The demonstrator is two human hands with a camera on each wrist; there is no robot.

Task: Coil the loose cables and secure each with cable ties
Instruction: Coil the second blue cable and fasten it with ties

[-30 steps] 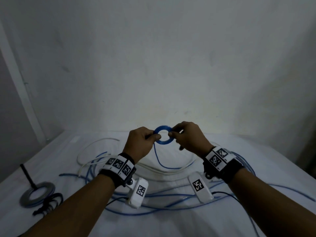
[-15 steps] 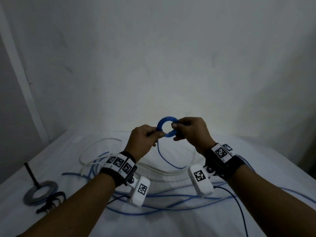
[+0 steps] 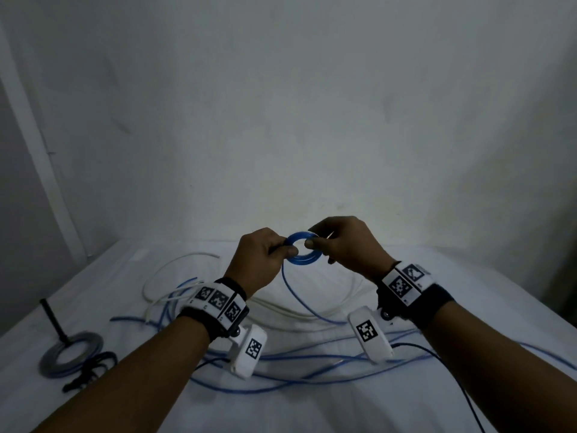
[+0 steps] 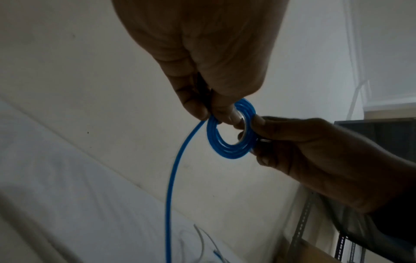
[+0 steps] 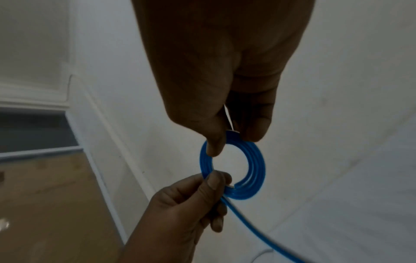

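We pinch the small blue coil (image 3: 303, 252) between both hands, left hand (image 3: 260, 260) and right hand (image 3: 345, 245) clamped on opposite sides, its loose tail (image 4: 173, 178) hanging below our left fingers (image 4: 195, 106).

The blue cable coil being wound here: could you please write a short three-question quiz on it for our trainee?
1. True or false: only one hand holds the small blue cable coil.
2. Which hand also pinches a thin white strip: A left, B right?
3. Fill in: the loose blue tail leaves the coil beside the ___ hand.

Key: 1 false; 2 B; 3 left.
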